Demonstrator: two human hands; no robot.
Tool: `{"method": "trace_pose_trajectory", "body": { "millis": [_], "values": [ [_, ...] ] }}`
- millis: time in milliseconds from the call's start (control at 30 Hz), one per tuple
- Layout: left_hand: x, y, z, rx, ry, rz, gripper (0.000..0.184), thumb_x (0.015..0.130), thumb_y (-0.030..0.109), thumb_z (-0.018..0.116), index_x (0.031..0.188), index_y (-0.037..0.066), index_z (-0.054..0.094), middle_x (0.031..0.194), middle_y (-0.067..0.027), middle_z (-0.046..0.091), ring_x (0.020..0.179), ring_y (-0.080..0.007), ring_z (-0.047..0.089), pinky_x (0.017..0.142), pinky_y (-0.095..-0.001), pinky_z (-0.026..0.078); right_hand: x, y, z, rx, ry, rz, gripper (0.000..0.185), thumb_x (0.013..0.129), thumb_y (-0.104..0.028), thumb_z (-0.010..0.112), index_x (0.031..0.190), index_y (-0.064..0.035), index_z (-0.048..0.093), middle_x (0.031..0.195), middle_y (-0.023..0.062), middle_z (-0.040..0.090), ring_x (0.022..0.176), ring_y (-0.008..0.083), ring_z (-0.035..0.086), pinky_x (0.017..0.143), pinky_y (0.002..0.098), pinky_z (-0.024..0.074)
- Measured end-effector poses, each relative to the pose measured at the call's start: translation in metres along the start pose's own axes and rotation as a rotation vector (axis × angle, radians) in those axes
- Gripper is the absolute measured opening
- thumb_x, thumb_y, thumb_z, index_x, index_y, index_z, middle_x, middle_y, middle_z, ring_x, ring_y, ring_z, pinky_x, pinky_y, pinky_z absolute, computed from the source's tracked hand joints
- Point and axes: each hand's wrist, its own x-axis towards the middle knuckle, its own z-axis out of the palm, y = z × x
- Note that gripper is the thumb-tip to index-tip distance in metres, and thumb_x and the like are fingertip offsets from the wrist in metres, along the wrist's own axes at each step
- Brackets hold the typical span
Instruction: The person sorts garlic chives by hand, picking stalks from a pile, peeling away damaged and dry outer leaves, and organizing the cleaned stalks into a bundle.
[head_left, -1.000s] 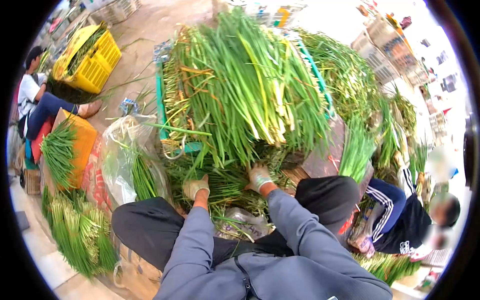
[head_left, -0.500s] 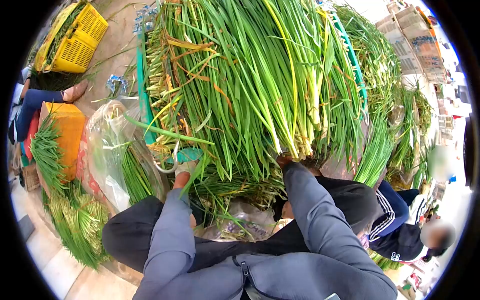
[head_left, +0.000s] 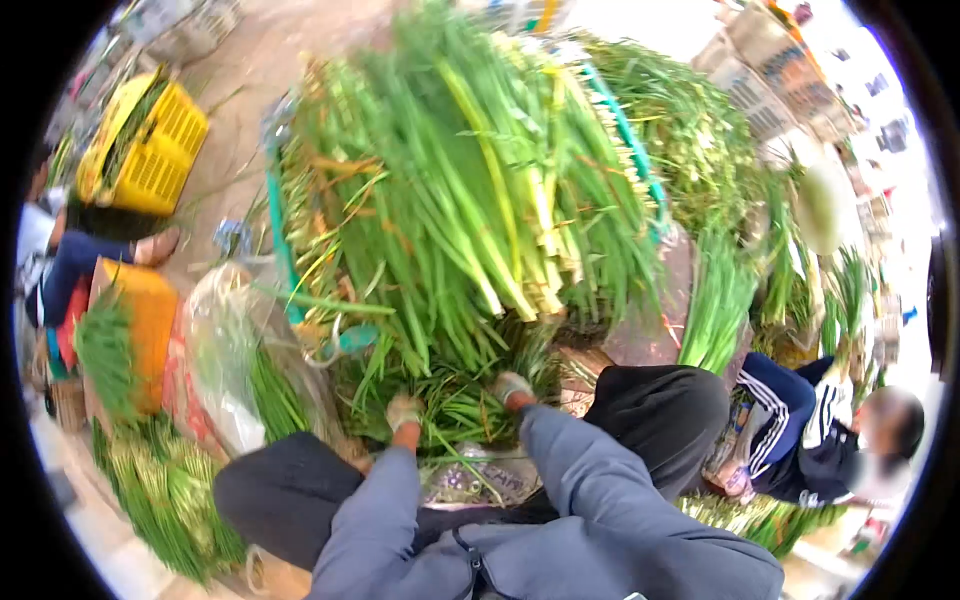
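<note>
A large heap of long green stalks (head_left: 430, 190) with pale ends, resembling green garlic or leeks, is piled over a green crate (head_left: 272, 215) in front of me. Below its near edge lie loose leaves (head_left: 452, 398), close to my lap. My left hand (head_left: 403, 411), in a light glove, is at the left side of these leaves. On their right side is my right hand (head_left: 514, 388), also gloved. Blur and leaves hide the fingers of both hands. Beside the crate's near left corner is a metal hook (head_left: 325, 352).
A clear plastic bag (head_left: 222, 350) with stalks stands at left, beside an orange box (head_left: 145, 315). Farther back is a yellow basket (head_left: 165, 150). More bundles (head_left: 715, 305) lie at right, where a person in striped trousers (head_left: 775, 420) sits. Another person's leg (head_left: 95, 250) shows far left.
Both hands have come back toward my lap and closer together, from the crate's near edge into the loose leaves. My view has shifted, and the heap appears blurred.
</note>
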Motion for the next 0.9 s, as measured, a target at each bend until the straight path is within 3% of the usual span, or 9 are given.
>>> {"method": "trace_pose_trajectory", "body": {
  "millis": [133,300,433,567,700,833,867,900],
  "values": [
    [0.004,0.029,0.014,-0.304,-0.105,0.098,0.057,0.1,0.051,0.042,0.132,0.005,0.055,0.142,-0.0197,0.049,0.13,-0.0372,0.046,0.108,-0.0473,0.037,-0.017,-0.022,0.015,0.136,0.017,-0.036,0.029,0.095,-0.022,0.052,0.11,-0.0064,0.071,0.116,0.0128,0.069,0.101,0.0319,0.068,0.082,0.0429,0.0537],
    [-0.016,0.038,0.01,-0.916,-0.312,0.133,0.059,0.1,0.052,0.04,0.136,0.008,0.051,0.145,-0.0174,0.046,0.132,-0.0364,0.044,0.11,-0.0477,0.035,-0.034,-0.023,-0.003,0.263,0.068,-0.09,0.032,0.097,-0.023,0.048,0.113,-0.0066,0.07,0.117,0.013,0.069,0.103,0.032,0.067,0.084,0.0424,0.0521],
    [-0.07,0.025,0.001,-1.53,-0.46,0.164,0.06,0.1,0.053,0.039,0.14,0.01,0.048,0.147,-0.0155,0.044,0.133,-0.0357,0.043,0.111,-0.0481,0.033,-0.047,-0.022,-0.018,0.342,0.143,-0.164,0.034,0.098,-0.023,0.045,0.115,-0.0068,0.069,0.118,0.0132,0.069,0.105,0.0322,0.066,0.085,0.042,0.0509],
    [-0.145,0.019,-0.021,-1.859,-0.498,0.272,0.061,0.1,0.055,0.038,0.143,0.011,0.044,0.149,-0.0136,0.042,0.135,-0.0351,0.041,0.112,-0.0484,0.032,-0.068,-0.025,-0.043,0.403,0.269,-0.315,0.036,0.1,-0.024,0.042,0.117,-0.0069,0.069,0.119,0.0135,0.068,0.106,0.0323,0.066,0.087,0.0416,0.0496],
    [-0.223,0.02,-0.037,-2.077,-0.494,0.398,0.063,0.1,0.056,0.037,0.147,0.013,0.041,0.152,-0.0118,0.039,0.136,-0.0345,0.039,0.114,-0.0488,0.03,-0.138,-0.042,-0.074,0.266,0.399,-0.533,0.032,0.095,-0.022,0.048,0.105,-0.0053,0.073,0.101,0.0156,0.072,0.095,0.0329,0.068,0.08,0.0415,0.0505],
    [-0.293,0.005,-0.047,-2.281,-0.503,0.534,0.065,0.1,0.057,0.036,0.15,0.015,0.038,0.154,-0.0099,0.037,0.138,-0.0338,0.038,0.115,-0.0492,0.028,-0.214,-0.048,-0.086,-0.034,0.701,-0.78,0.03,0.094,-0.022,0.049,0.092,-0.0039,0.073,0.093,0.0164,0.071,0.084,0.0334,0.067,0.074,0.04,0.0513],
    [-0.306,0.004,-0.049,-2.374,-0.513,0.511,0.066,0.1,0.057,0.036,0.151,0.016,0.037,0.155,-0.0094,0.036,0.138,-0.0336,0.037,0.116,-0.0492,0.028,-0.229,-0.045,-0.085,-0.035,0.705,-0.781,0.03,0.094,-0.022,0.049,0.092,-0.0039,0.073,0.093,0.0164,0.071,0.084,0.0334,0.067,0.074,0.04,0.0513],
    [-0.322,0.01,-0.059,-2.662,-0.507,0.369,0.066,0.101,0.058,0.034,0.15,0.014,0.038,0.153,-0.0093,0.039,0.135,-0.0321,0.041,0.115,-0.0485,0.03,-0.267,-0.036,-0.097,-0.082,0.725,-0.792,0.026,0.09,-0.019,0.052,0.09,-0.0042,0.073,0.091,0.0169,0.071,0.083,0.0327,0.068,0.073,0.0394,0.0521]
  ]
}}
